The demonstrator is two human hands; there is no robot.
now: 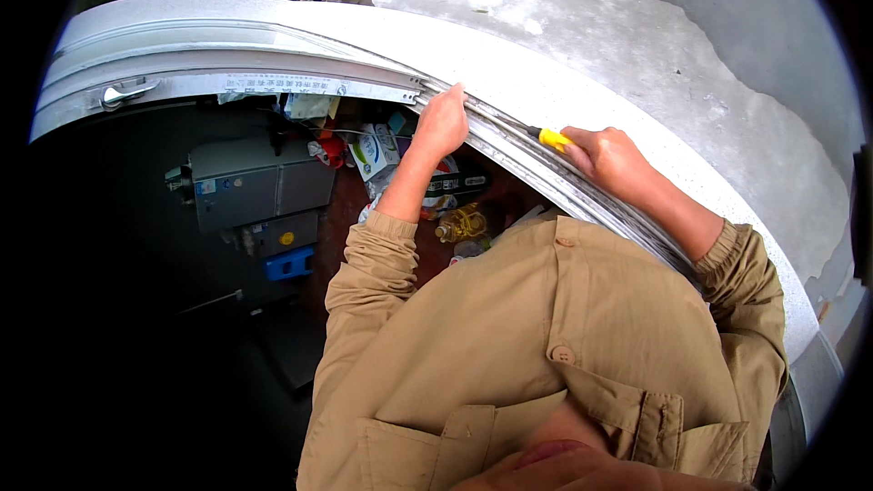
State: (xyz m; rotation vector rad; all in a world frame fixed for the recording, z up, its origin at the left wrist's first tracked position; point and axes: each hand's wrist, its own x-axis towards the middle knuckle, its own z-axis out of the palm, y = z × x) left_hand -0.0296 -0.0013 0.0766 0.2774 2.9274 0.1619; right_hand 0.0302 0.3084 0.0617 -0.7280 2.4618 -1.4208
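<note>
My right hand (611, 160) is wrapped round the yellow handle of a screwdriver (552, 138). Its thin shaft lies along the metal window track (582, 184) and points towards my left hand (442, 124). The left fingers are closed over the track near the end of the white sliding sash (273, 84); whatever they grip is hidden. That sash stands to the left and carries a small metal handle (127, 94).
A wide white sill (546, 82) curves along the far side, with grey concrete (582, 23) beyond. Below the sash are a grey metal box (259, 184), a blue object (289, 264), a white carton (375, 153) and a bottle of yellow liquid (462, 223).
</note>
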